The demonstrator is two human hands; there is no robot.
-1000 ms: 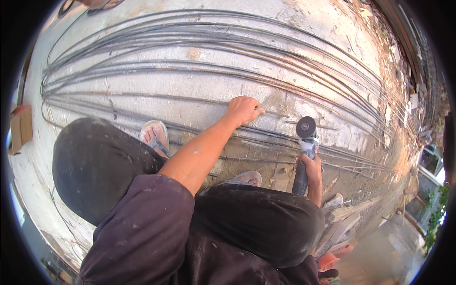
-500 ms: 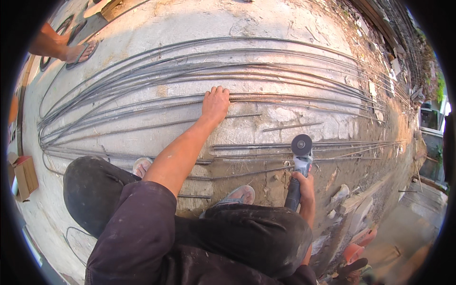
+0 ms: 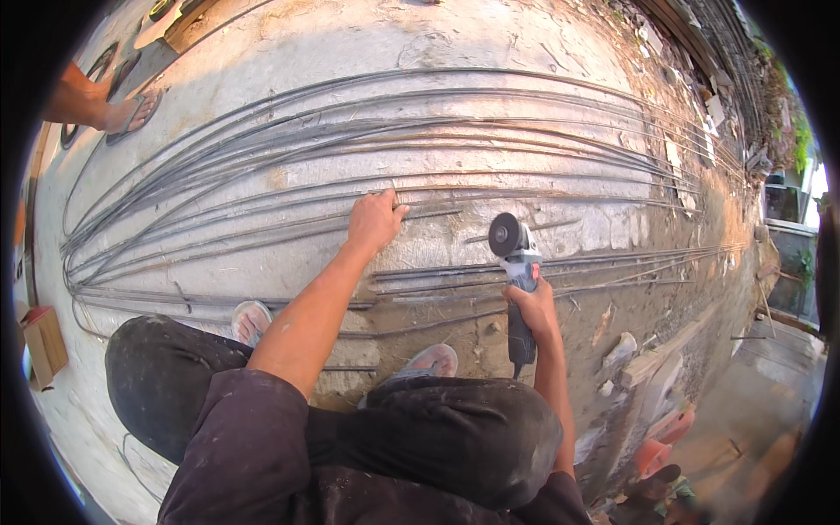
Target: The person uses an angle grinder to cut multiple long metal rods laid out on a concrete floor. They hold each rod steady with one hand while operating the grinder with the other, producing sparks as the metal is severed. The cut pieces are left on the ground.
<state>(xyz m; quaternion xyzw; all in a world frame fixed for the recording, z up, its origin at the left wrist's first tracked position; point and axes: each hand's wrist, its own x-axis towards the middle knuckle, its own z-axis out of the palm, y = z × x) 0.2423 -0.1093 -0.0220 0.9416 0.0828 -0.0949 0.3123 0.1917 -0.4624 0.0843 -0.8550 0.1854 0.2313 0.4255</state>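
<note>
Long thin steel bars, bent into loops at the left, lie across the pale concrete. My left hand is on one of the middle bars, fingers curled over it. My right hand grips a grey and black angle grinder, its dark disc raised to the right of my left hand. A short cut bar lies just beyond the disc. My sandalled feet are below the bars, between my bent knees.
Another person's sandalled foot is at the upper left. A cardboard box sits at the left edge. Wood planks, rubble and an orange object lie at the right. A wooden board runs along the upper right.
My left hand moved up across the bars, then slightly back toward me and left. The grinder moved left, its disc rising since half a second ago. The other person's foot came further into view.
</note>
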